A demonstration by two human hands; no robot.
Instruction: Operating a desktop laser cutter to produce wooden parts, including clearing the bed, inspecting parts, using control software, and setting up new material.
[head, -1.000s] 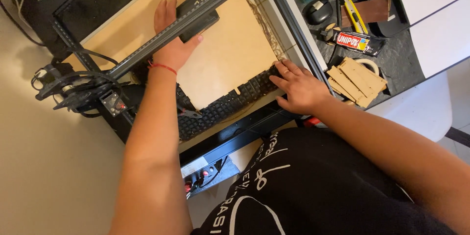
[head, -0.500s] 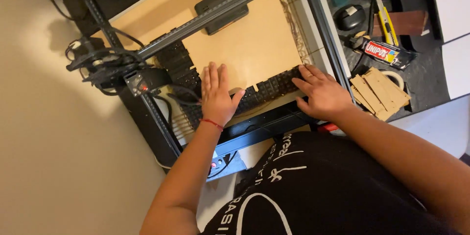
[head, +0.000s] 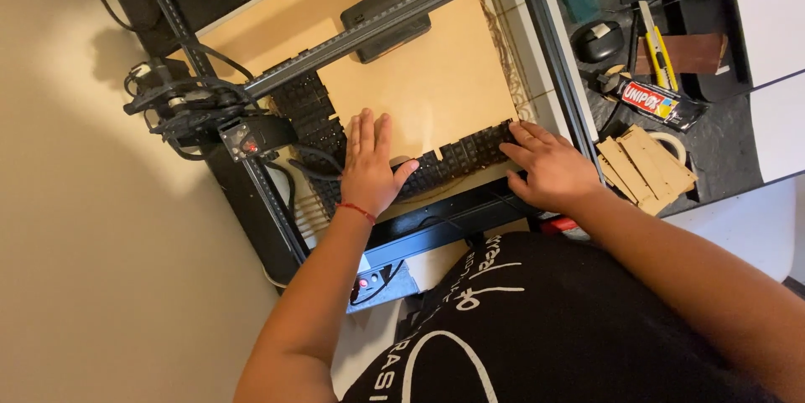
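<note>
L hand [head: 369,170] moved onto board [head: 436,88]; R hand [head: 549,170] covers edge.

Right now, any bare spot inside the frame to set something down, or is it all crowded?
Bare room: the tan board between the gantry bar and both hands. Left hand lies flat at its near edge, right hand on the black honeycomb strip. Crowded: the left rail with its cable bundle, and the side shelf with wood pieces and glue tube.
</note>
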